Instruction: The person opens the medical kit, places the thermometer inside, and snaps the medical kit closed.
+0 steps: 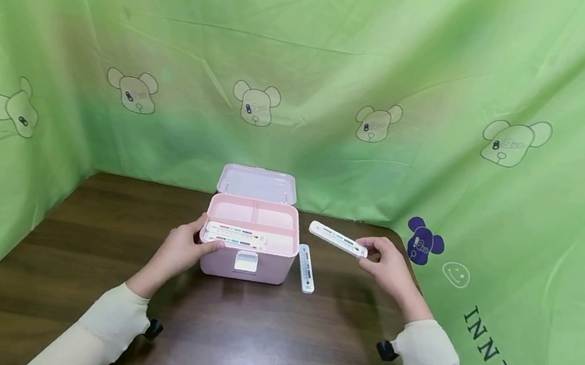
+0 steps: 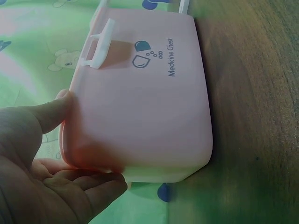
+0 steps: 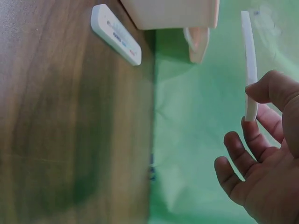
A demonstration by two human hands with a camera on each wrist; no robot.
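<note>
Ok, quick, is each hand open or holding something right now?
Left hand: holding the pink box at a front corner.
Right hand: holding a white strip, pinched near one end.

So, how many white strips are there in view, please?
4: two strips in the pink box, one strip on the table beside it, one in the right hand. More may be hidden inside.

Green fabric (image 1: 322, 28) hangs in soft folds behind the wood-grain brown table (image 1: 265, 319) and along both its sides. Outlined bear heads (image 1: 257, 105) run in a row behind the table; to its right are a purple bear (image 1: 424, 242), a smiley face (image 1: 455, 275) and dark lettering (image 1: 494, 356) (INNIU, it reads). A pale sheen (image 1: 272, 350) lights the table's near part.
</note>
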